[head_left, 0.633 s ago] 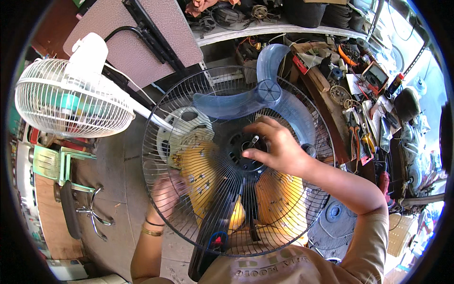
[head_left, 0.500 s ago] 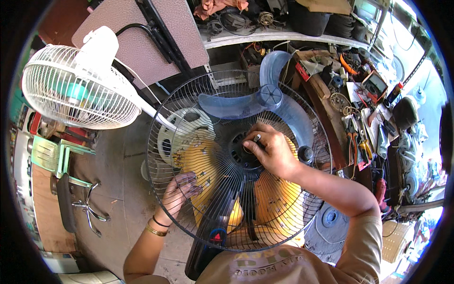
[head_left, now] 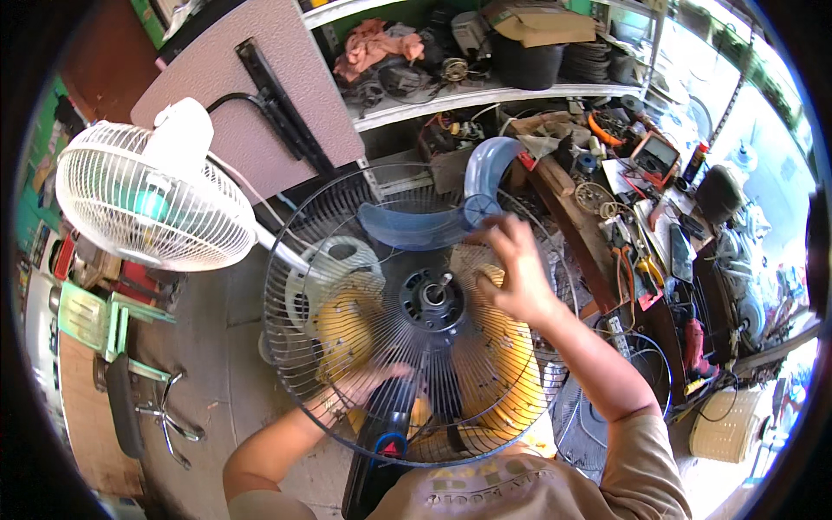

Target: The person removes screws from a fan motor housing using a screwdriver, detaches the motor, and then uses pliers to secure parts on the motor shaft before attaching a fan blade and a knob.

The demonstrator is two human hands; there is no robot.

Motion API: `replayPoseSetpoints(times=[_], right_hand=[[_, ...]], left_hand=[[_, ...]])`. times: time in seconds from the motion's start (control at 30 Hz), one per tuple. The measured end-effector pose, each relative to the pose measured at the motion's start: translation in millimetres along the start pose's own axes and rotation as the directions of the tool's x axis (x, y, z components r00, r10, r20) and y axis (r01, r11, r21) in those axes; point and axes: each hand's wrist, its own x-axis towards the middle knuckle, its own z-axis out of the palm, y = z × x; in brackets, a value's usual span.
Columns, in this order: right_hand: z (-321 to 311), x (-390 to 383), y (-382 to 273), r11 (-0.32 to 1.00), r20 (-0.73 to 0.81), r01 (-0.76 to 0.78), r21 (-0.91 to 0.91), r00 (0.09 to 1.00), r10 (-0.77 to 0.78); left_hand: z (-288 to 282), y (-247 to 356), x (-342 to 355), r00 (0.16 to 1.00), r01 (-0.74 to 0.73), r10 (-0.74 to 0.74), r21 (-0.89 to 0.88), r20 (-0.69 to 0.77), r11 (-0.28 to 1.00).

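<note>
A black fan stands before me, its round wire guard (head_left: 276, 338) facing up and its motor shaft (head_left: 444, 282) bare in the middle. Just beyond the shaft, my right hand (head_left: 520, 276) is open and blurred, fingers apart and curved. Its fingertips overlap the hub of a translucent blue fan blade (head_left: 416, 227); whether they touch it I cannot tell. Seen through the wires, my left hand (head_left: 368, 383) is blurred, its fingers stretched toward the fan's black column (head_left: 390, 425). Yellow patterned cloth (head_left: 511, 373) over my legs shows through the guard.
A white fan (head_left: 156, 199) stands at left, near a folded table (head_left: 217, 78). The right-hand workbench (head_left: 576, 230) carries pliers (head_left: 622, 260), wires and loose parts. Behind is a cluttered shelf (head_left: 485, 94). A green chair (head_left: 87, 321) and a swivel chair base (head_left: 169, 416) are at far left.
My right hand has left the shaft, moving right and opening, so the shaft now shows. My left hand has shifted right and down toward the column. The view has tilted up slightly.
</note>
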Motion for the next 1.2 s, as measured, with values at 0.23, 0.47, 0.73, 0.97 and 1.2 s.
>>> replayPoseSetpoints(times=[0.23,0.47,0.73,0.97,1.2], right_hand=[[16,5,64,0.906,0.132,-0.185,-0.379,0.959,0.251],[-20,43,63,0.919,-0.183,-0.226,-0.322,0.968,0.173],[-132,-52,254,0.623,-0.545,-0.593,-0.51,0.783,0.3],[-98,-101,270,0.361,-0.495,-0.791,-0.493,0.597,0.631],[-75,-35,178,0.668,-0.419,-0.553,-0.498,0.828,0.374]], left_hand=[[-26,-31,17,0.945,-0.115,0.194,0.286,-0.263,0.951],[4,-10,8,0.947,-0.284,0.297,0.115,-0.122,0.952],[-25,-28,22,0.954,-0.218,0.223,0.047,-0.202,0.975],[-18,-19,11,0.955,-0.254,0.265,0.092,-0.133,0.963],[-3,-11,4,0.932,-0.254,0.276,0.119,-0.234,0.96]])
